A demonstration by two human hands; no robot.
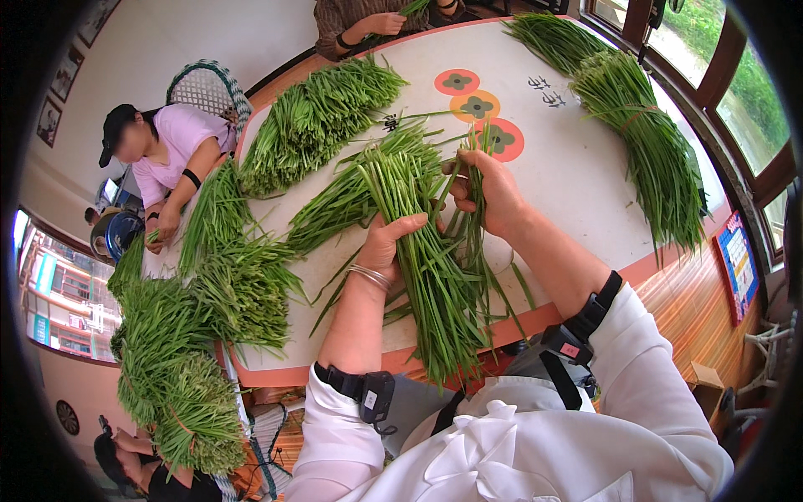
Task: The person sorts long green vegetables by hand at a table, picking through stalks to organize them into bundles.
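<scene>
My left hand (386, 245) grips a thick bundle of garlic chives (433, 276), its thumb across the pale stems. The stem ends point away from me, and the leaves hang over the table's near edge towards my lap. To its right, my right hand (495, 191) pinches a thin bunch of chives (475, 216) upright between thumb and fingers. Some leaves of the two bunches overlap below my hands. Under and beyond the bundle, a loose pile of chives (342, 204) lies on the white tabletop (564, 182).
Large heaps of chives (323, 119) (244, 295) cover the table's far left and left side. A tied bundle of chives (652, 144) lies along the right edge by the windows (753, 106). A person in pink (188, 132) works at left; another person (351, 28) handles chives across the table.
</scene>
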